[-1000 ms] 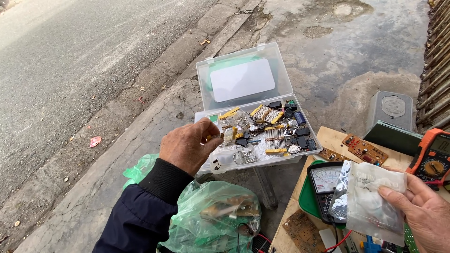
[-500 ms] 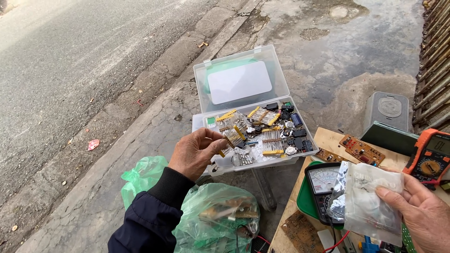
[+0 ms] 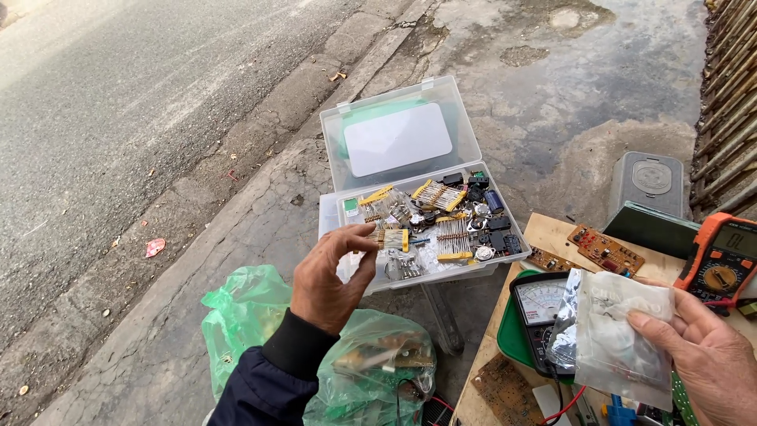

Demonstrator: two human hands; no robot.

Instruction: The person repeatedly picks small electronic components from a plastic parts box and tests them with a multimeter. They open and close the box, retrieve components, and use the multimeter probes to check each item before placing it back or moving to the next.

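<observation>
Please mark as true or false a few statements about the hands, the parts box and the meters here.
1. The left hand pinches a strip of taped resistors over the clear parts box. True.
2. The box lid is closed. False: it stands open.
3. The right hand holds a clear plastic bag. True.
4. The orange multimeter lies inside the box. False: it lies on the wooden board at right.

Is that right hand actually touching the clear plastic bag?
Touching. The head view shows the right hand pinching the clear plastic bag, thumb pressed on its front.
</observation>
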